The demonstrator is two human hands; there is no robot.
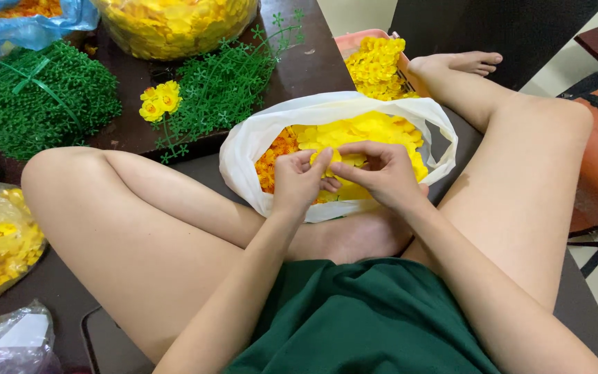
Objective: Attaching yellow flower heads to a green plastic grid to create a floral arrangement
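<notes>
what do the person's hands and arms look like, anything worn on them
Both arms are bare to above the elbow, with no sleeves showing. The left hand and right hand wear no gloves, and no rings, watch or bracelets are visible. Nails look short and unpainted.

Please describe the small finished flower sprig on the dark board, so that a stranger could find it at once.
Start at the dark brown board beyond the person's left knee. On it lies a loose pile of thin green plastic stems, right of a dense tied green bundle. At that pile's left edge sits the sprig: the only stems there already carrying yellow flowers.
</notes>
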